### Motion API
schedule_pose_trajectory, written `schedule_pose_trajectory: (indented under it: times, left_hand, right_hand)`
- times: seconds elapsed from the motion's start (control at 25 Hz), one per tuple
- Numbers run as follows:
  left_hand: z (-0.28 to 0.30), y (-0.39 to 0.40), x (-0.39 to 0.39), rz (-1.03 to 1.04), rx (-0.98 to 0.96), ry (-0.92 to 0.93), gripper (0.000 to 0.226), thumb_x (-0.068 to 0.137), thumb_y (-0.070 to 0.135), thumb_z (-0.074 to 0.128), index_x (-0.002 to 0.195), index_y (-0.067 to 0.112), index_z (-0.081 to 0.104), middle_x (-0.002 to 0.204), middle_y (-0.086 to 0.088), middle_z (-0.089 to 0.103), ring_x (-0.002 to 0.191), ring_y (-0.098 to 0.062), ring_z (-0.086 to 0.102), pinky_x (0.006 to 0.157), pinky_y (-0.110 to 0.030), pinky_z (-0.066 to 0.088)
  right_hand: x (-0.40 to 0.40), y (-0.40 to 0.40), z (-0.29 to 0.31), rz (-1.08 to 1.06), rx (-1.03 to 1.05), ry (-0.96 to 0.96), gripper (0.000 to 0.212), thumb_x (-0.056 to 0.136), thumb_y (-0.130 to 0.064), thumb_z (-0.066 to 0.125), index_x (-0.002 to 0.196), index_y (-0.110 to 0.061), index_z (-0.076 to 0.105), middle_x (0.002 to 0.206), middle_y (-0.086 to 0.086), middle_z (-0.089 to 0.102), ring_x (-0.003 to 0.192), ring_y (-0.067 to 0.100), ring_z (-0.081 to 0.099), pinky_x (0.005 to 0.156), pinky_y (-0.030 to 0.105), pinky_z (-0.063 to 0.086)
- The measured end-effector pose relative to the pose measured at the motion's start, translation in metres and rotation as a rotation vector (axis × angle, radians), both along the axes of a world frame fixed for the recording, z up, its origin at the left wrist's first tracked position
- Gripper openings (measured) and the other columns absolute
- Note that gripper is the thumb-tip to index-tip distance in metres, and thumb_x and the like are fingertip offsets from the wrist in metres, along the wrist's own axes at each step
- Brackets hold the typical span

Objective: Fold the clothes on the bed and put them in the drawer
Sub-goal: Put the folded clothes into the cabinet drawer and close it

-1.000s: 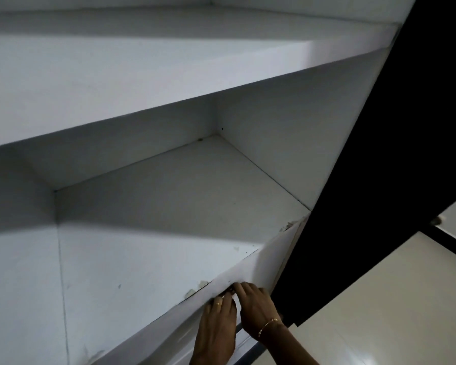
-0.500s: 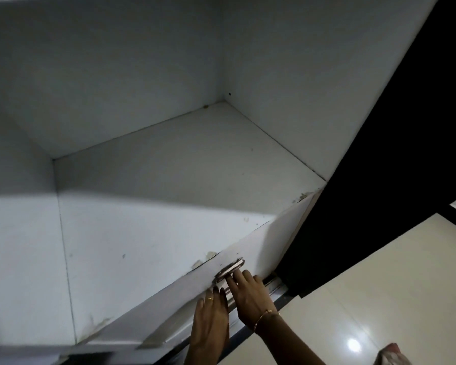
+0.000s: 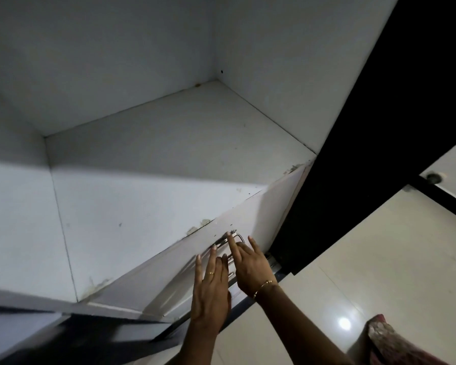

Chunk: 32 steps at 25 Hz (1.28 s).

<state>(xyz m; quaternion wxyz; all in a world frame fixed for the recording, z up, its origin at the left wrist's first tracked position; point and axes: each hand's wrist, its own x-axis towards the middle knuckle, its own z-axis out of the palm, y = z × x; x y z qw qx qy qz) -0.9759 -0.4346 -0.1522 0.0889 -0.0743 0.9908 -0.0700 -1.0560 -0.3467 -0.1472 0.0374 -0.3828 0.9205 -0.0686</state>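
A white drawer front (image 3: 263, 212) runs diagonally below a bare white wardrobe shelf (image 3: 169, 154). A small metal handle (image 3: 234, 237) is fixed to it. My left hand (image 3: 211, 288) lies flat against the drawer front with straight fingers, a ring on one finger. My right hand (image 3: 248, 262), with a gold bangle at the wrist, reaches beside it, and its straight fingertips touch the handle. No clothes lie on the shelf.
The dark wardrobe door (image 3: 366, 127) stands open on the right. Glossy cream floor tiles (image 3: 366, 259) spread below it. A pink patterned cloth (image 3: 390, 341) shows at the bottom right corner. A dark blurred edge (image 3: 77, 335) crosses the bottom left.
The view has tilted down, so the upper shelf has left the frame. Both hands slid down from the drawer's top edge, and their fingers have straightened over the handle.
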Motion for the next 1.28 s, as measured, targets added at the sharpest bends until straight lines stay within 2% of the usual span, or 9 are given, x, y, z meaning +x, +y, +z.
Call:
schedule_pose_trajectory:
  times: [0.08, 0.16, 0.36, 0.52, 0.8, 0.88, 1.0, 1.12, 1.28]
  left_hand:
    - [0.008, 0.003, 0.0, 0.075, 0.135, -0.112, 0.091, 0.066, 0.053, 0.075, 0.134, 0.001, 0.044, 0.144, -0.024, 0.033, 0.14, -0.038, -0.002, 0.11, -0.053, -0.02]
    - [0.009, 0.005, 0.002, -0.01, 0.103, -0.108, 0.079, 0.044, 0.05, 0.087, 0.104, 0.001, 0.071, 0.118, -0.021, 0.063, 0.135, -0.036, 0.025, 0.115, -0.051, -0.004]
    - [0.021, 0.016, 0.008, 0.003, -0.076, -0.037, 0.075, 0.09, 0.055, 0.046, 0.144, 0.006, 0.032, 0.153, -0.017, 0.023, 0.13, -0.036, -0.03, 0.096, -0.054, -0.034]
    - [0.023, 0.025, 0.014, -0.06, -0.137, -0.02, 0.078, 0.094, 0.058, 0.029, 0.149, 0.006, 0.01, 0.157, -0.017, 0.003, 0.12, -0.037, -0.041, 0.087, -0.05, -0.04]
    - [0.021, 0.063, 0.063, -0.199, -0.005, 0.005, 0.078, 0.077, 0.051, 0.062, 0.138, 0.006, 0.043, 0.148, -0.018, 0.035, 0.141, -0.036, -0.005, 0.104, -0.048, -0.032]
    - [0.023, 0.084, 0.086, -0.216, 0.163, -0.074, 0.078, 0.051, 0.045, 0.079, 0.118, 0.007, 0.065, 0.126, -0.012, 0.06, 0.136, -0.032, 0.035, 0.116, -0.046, -0.013]
    - [0.019, 0.12, 0.117, -0.322, 0.216, -0.034, 0.085, 0.041, 0.038, 0.084, 0.116, 0.003, 0.066, 0.122, -0.011, 0.063, 0.131, -0.03, 0.044, 0.116, -0.043, 0.005]
    - [0.028, 0.149, 0.141, -0.35, 0.205, -0.045, 0.084, 0.037, 0.034, 0.085, 0.113, 0.002, 0.067, 0.113, -0.011, 0.066, 0.127, -0.032, 0.048, 0.114, -0.041, 0.009]
    - [0.028, 0.171, 0.157, -0.394, 0.175, -0.028, 0.084, 0.037, 0.031, 0.085, 0.112, 0.0, 0.067, 0.11, -0.013, 0.067, 0.128, -0.033, 0.047, 0.113, -0.041, 0.01]
  right_hand:
    - [0.001, -0.001, 0.006, -0.014, 0.008, 0.022, 0.11, 0.06, -0.017, 0.082, 0.146, 0.001, 0.015, 0.107, 0.01, 0.067, 0.11, 0.025, 0.06, 0.111, 0.045, 0.017]
    - [0.004, -0.002, 0.013, -0.042, 0.028, -0.01, 0.119, 0.039, -0.023, 0.09, 0.14, 0.002, 0.032, 0.082, 0.002, 0.071, 0.085, 0.02, 0.069, 0.101, 0.047, 0.038]
    - [0.011, 0.006, 0.021, -0.057, 0.043, -0.083, 0.085, 0.086, -0.011, 0.054, 0.148, -0.008, -0.005, 0.131, 0.008, 0.053, 0.13, 0.023, 0.042, 0.117, 0.043, 0.003]
    - [0.022, 0.013, 0.027, -0.086, 0.109, -0.111, 0.084, 0.09, -0.011, 0.049, 0.148, -0.011, -0.012, 0.146, 0.006, 0.039, 0.14, 0.019, 0.026, 0.117, 0.042, -0.004]
    - [0.063, 0.071, 0.014, -0.143, 0.074, -0.13, 0.087, 0.084, -0.005, 0.052, 0.149, -0.012, -0.006, 0.142, 0.001, 0.044, 0.136, 0.018, 0.032, 0.117, 0.036, 0.0]
    - [0.088, 0.101, 0.007, -0.13, 0.038, -0.061, 0.099, 0.067, -0.01, 0.071, 0.147, -0.007, 0.014, 0.122, 0.0, 0.06, 0.12, 0.016, 0.053, 0.114, 0.036, 0.021]
    - [0.125, 0.145, 0.005, -0.166, -0.001, -0.048, 0.114, 0.034, -0.011, 0.083, 0.138, -0.006, 0.037, 0.097, -0.007, 0.069, 0.096, 0.011, 0.066, 0.097, 0.035, 0.044]
    - [0.153, 0.178, 0.017, -0.233, 0.053, -0.177, 0.091, 0.078, -0.003, 0.055, 0.145, -0.009, -0.005, 0.138, 0.002, 0.046, 0.135, 0.018, 0.036, 0.115, 0.036, 0.005]
    - [0.17, 0.196, 0.017, -0.284, 0.055, -0.2, 0.087, 0.087, -0.001, 0.043, 0.14, -0.014, -0.024, 0.149, 0.002, 0.028, 0.142, 0.017, 0.018, 0.117, 0.035, 0.012]
